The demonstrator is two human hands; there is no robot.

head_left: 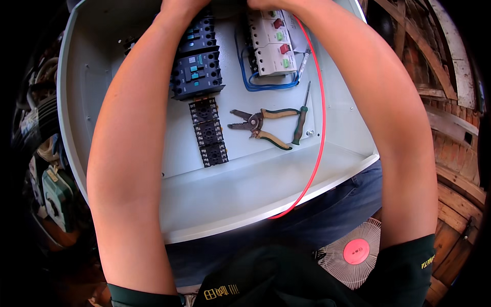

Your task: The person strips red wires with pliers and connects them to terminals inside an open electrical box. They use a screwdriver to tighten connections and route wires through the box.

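Note:
Both forearms reach over a light grey metal electrical box (204, 194) to its far side. My left hand (185, 4) and my right hand (268, 4) are cut off by the upper edge, their fingers out of sight. Nearest my left hand stand dark contactors (197, 74), with black relay sockets (209, 133) in a row below. Below my right hand are white motor breakers (273, 59) with red and green buttons. Blue wires (271, 87) loop under them. A red wire (322, 117) runs from near my right wrist over the box's near rim.
Inside the box lie wire strippers (253, 123) with tan-and-green handles and a green-handled screwdriver (300, 125). A slim pen-like tool (304, 64) rests beside the breakers. A fan (353, 256) is at the lower right, a green container (57, 192) at left, wooden boards (455, 120) at right.

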